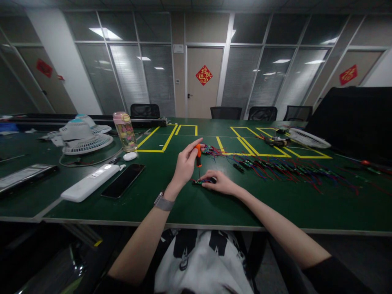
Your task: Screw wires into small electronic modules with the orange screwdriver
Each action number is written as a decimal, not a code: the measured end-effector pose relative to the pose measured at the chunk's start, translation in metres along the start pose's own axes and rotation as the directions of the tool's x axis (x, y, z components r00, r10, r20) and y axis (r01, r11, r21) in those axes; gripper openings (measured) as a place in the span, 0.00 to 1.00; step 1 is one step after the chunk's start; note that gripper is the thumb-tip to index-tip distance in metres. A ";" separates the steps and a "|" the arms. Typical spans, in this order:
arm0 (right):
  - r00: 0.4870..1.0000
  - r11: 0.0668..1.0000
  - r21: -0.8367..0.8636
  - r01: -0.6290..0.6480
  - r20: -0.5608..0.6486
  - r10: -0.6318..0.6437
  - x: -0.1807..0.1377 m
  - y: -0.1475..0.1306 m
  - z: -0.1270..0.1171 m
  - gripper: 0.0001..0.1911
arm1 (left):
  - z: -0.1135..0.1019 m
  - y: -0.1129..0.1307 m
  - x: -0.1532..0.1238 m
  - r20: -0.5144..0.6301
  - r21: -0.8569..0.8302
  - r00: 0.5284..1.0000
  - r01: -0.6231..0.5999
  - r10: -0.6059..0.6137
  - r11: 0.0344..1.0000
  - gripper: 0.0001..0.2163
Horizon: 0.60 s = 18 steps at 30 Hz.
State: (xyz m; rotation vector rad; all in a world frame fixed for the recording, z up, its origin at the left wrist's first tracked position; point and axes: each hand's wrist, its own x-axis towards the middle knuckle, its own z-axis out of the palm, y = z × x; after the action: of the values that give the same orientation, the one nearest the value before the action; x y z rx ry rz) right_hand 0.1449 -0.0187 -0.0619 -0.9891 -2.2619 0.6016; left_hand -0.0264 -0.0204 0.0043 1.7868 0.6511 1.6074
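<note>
My left hand [184,165] is closed around the orange and black handle of a screwdriver [199,156], which stands upright with its thin shaft pointing down. The tip meets a small green circuit board [198,182] lying on the green table. My right hand [221,182] pinches the board's right end from the side, its fingers covering part of it. Just beyond the hands lies a bunch of small boards with red and blue wires [209,150]. To the right, a row of similar wired boards [275,166] stretches along the table.
On the left are a black phone [124,181], a long white device [91,182], a white earbud case [130,156], a clear bottle [125,132] and white fans [87,142]. Yellow tape outlines [150,151] mark the green table [214,212]. Another white fan [309,138] lies at right.
</note>
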 end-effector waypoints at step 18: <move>1.000 0.999 0.051 0.003 0.003 -0.003 0.000 0.006 0.000 0.12 | 0.000 -0.003 -0.001 -0.061 0.200 0.995 -0.065 0.079 0.978 0.13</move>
State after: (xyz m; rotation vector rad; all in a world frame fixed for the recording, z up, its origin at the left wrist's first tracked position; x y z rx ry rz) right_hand 0.1474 -0.0151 -0.0655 -0.9597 -2.2389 0.6570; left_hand -0.0263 -0.0189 0.0013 1.9236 0.8116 1.7096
